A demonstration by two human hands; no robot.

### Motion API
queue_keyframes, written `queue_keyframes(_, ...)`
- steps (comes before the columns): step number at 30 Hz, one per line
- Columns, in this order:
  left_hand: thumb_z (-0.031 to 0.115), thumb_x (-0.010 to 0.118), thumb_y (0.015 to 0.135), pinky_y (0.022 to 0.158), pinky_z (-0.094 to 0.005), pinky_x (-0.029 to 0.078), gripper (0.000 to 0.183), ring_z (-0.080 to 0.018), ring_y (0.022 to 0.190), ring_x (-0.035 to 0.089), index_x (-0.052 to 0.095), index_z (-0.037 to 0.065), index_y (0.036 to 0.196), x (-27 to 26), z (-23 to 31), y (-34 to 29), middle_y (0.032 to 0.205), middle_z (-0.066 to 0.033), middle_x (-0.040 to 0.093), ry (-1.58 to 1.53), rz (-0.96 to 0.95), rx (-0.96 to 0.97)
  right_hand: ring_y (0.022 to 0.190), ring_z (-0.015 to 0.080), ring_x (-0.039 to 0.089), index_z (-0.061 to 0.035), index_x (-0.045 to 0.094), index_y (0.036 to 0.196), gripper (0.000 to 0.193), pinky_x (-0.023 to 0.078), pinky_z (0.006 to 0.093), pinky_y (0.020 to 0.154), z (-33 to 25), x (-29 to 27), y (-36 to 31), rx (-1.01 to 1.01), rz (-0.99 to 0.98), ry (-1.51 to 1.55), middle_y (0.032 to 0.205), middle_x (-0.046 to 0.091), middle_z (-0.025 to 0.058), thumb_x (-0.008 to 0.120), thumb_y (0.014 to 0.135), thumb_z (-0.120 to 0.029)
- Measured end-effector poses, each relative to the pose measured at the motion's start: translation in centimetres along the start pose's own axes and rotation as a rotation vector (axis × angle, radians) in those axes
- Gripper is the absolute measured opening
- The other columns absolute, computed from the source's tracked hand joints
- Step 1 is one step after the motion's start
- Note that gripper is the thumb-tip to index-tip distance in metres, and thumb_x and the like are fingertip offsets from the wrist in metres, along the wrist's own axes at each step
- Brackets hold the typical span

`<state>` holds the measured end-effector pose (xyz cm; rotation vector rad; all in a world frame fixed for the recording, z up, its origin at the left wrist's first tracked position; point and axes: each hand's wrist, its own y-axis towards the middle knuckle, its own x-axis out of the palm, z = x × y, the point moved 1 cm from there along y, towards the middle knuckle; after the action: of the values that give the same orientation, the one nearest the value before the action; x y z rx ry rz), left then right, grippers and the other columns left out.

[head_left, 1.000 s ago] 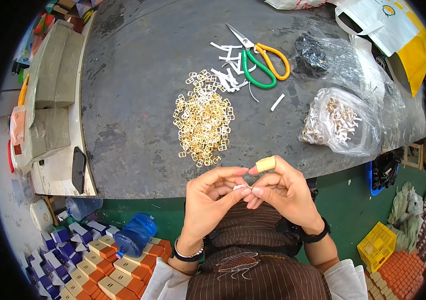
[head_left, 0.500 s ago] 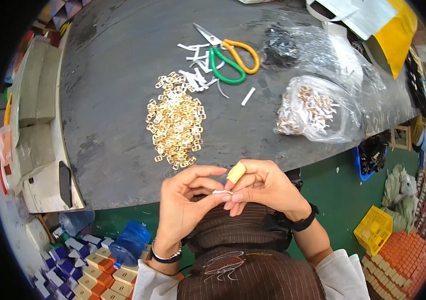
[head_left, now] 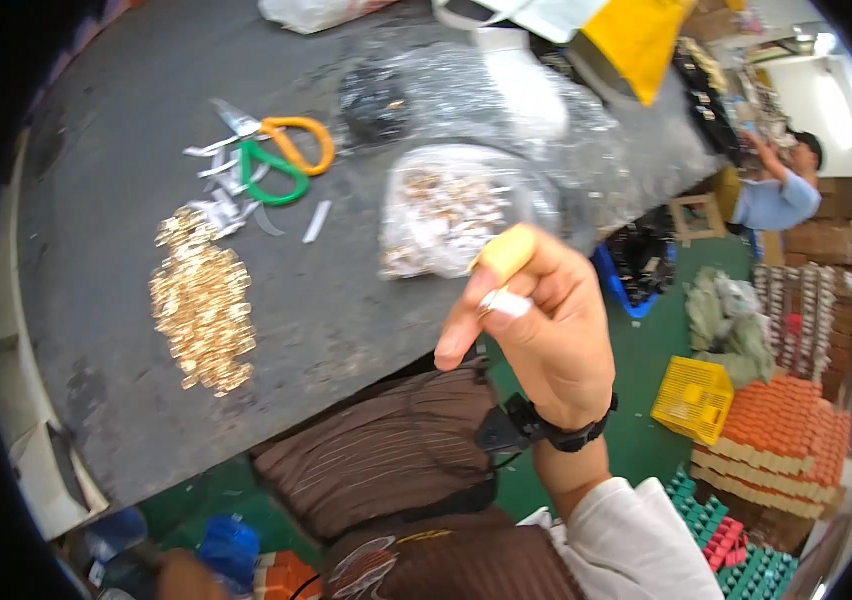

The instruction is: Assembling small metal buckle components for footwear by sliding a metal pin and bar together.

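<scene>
My right hand (head_left: 556, 335) is raised beside the table's near edge. Its thumb and index finger pinch a small white strip (head_left: 511, 302) with a bit of gold metal at its end; yellow tape wraps the index finger. Low at the left edge of the picture, a blurred shape looks like my left hand (head_left: 191, 577), its fingers smeared. A pile of gold buckles (head_left: 204, 310) lies on the dark table (head_left: 346, 315). Past my right hand sits a clear plastic bag (head_left: 451, 215) of gold and white pieces. Scissors (head_left: 271, 160) with green and orange handles rest over cut white strips (head_left: 226, 210).
One loose white strip (head_left: 317, 222) lies between scissors and bag. Crumpled clear plastic (head_left: 446, 90) covers the table's far side. To the right are a blue bin (head_left: 626, 285), a yellow crate (head_left: 691, 398), stacked orange pieces (head_left: 786, 425) and a person in blue (head_left: 781, 195).
My hands have parted. The right one has risen with the white strip, while the left has dropped toward the lower left. The view has swung right, so the tabletop things appear further left.
</scene>
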<state>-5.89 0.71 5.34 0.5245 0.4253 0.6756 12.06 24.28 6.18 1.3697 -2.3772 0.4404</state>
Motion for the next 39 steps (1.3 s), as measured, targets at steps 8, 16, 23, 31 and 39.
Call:
queue_keyframes(8,0.035,0.044,0.090,0.065,-0.0329,0.053,0.043,-0.0236,0.076,0.060,0.052,0.000,0.114,3.8,-1.5,1.2,0.105,-0.0178,0.057,-0.101,0.142,-0.005,0.072,0.0216,0.067,0.0037,0.056,0.096,0.015,0.055,0.0309,0.066,-3.2,1.3,-2.2,-0.202,0.053,0.046,0.078,0.067,0.0172,0.062,0.087,-0.007)
queue_keyframes(16,0.035,0.044,0.090,0.066,-0.0329,0.053,0.043,-0.0234,0.076,0.060,0.052,0.000,0.114,4.0,-1.8,1.0,0.105,-0.0174,0.057,-0.018,0.224,-0.114,0.069,0.0198,0.065,0.0028,0.056,0.094,0.011,0.054,0.0300,0.064,-1.6,-0.7,-3.1,-0.096,0.185,0.003,0.078,0.065,0.0152,0.060,0.088,-0.006)
queue_keyframes(23,0.035,0.044,0.090,0.066,-0.0329,0.053,0.043,-0.0232,0.076,0.060,0.052,0.000,0.113,3.8,-0.4,0.6,0.104,-0.0171,0.057,0.099,0.314,-0.220,0.069,0.0184,0.065,0.0027,0.057,0.095,0.011,0.053,0.0284,0.063,-0.4,-0.2,-3.8,-0.021,0.227,-0.040,0.077,0.066,0.0152,0.060,0.088,-0.005)
queue_keyframes(31,0.036,0.044,0.090,0.067,-0.0329,0.053,0.043,-0.0229,0.076,0.060,0.053,0.000,0.113,1.1,0.7,1.2,0.104,-0.0167,0.057,0.195,0.353,-0.301,0.071,0.0163,0.066,0.0045,0.057,0.096,0.012,0.053,0.0260,0.066,0.5,2.4,-3.9,0.078,0.201,-0.225,0.081,0.067,0.0139,0.058,0.090,-0.005)
queue_keyframes(39,0.036,0.044,0.090,0.068,-0.0329,0.052,0.043,-0.0227,0.077,0.059,0.053,0.001,0.112,2.2,3.9,2.9,0.104,-0.0163,0.057,0.392,0.444,-0.361,0.077,0.0164,0.066,0.0074,0.057,0.098,0.012,0.056,0.0264,0.069,1.7,3.4,-4.0,0.228,0.159,-0.086,0.085,0.066,0.0125,0.057,0.090,-0.001)
